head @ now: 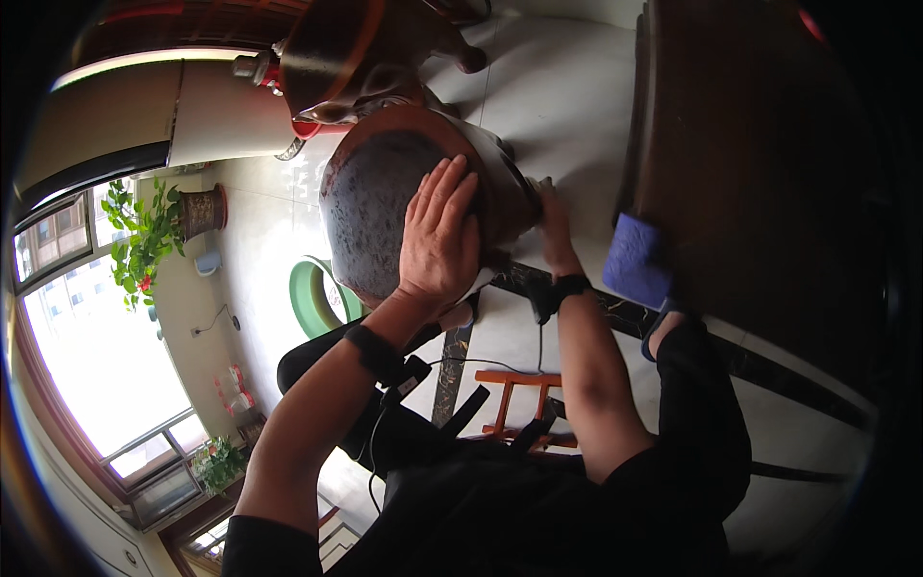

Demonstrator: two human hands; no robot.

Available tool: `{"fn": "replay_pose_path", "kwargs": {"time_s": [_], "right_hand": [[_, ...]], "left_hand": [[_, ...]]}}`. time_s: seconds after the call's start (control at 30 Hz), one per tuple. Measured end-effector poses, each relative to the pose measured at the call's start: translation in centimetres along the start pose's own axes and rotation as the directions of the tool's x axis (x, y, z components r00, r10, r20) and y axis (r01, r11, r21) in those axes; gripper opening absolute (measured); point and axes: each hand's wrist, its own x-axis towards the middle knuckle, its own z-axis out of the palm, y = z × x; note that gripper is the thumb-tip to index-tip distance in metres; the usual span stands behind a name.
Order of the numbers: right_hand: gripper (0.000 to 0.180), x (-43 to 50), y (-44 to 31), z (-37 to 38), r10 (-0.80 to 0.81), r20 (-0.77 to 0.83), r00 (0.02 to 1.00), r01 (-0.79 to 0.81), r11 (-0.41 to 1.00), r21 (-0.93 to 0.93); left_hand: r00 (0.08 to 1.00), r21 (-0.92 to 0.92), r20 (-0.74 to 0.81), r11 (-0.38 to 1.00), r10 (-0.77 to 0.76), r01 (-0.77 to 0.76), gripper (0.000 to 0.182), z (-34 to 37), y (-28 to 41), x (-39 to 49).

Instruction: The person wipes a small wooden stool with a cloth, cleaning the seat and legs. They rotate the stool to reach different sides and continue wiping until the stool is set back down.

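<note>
In front of me stands a round, drum-shaped seat or stool (375, 209) with a worn, mottled grey top and a reddish-brown rim. My left hand (441, 234) rests flat on its top, palm down, with the thumb beside the fingers and nothing seen in it. At the right side of the stool is my right hand (555, 223), low against the dark lower part. It is blurred, and a small olive-coloured patch shows by its fingertips; whether it grips something cannot be told. Both wrists wear black bands.
A dark carved wooden piece (339, 50) stands beyond the stool. A green round tub (310, 296) is on the floor at left. A dark tabletop (750, 180) and a purple textured piece (634, 260) lie right. Below are an orange-brown wooden frame (515, 379) and a cable (497, 364).
</note>
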Motion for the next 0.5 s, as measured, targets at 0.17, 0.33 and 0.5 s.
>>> {"fn": "replay_pose_path", "kwargs": {"time_s": [0.17, 0.33, 0.5], "right_hand": [[0.064, -6.5, -7.6, 7.2, 0.18, -0.252, 0.951, -0.01, 0.831, 0.555], [0.071, -6.8, -8.3, 10.4, 0.192, -0.435, 0.88, -0.019, 0.928, 0.372], [0.059, -4.4, -2.7, 8.8, -0.047, -0.317, 0.947, 0.117, 0.972, 0.205]], "left_hand": [[0.999, 0.005, -0.031, 1.0, 0.018, -0.018, 0.051, 0.2, 0.0, -0.2], [0.997, 0.03, -0.056, 0.998, 0.059, -0.057, 0.049, 0.8, -0.5, 0.0], [0.998, 0.02, -0.031, 0.999, 0.05, -0.049, 0.051, 1.1, -0.7, 0.0]]}}
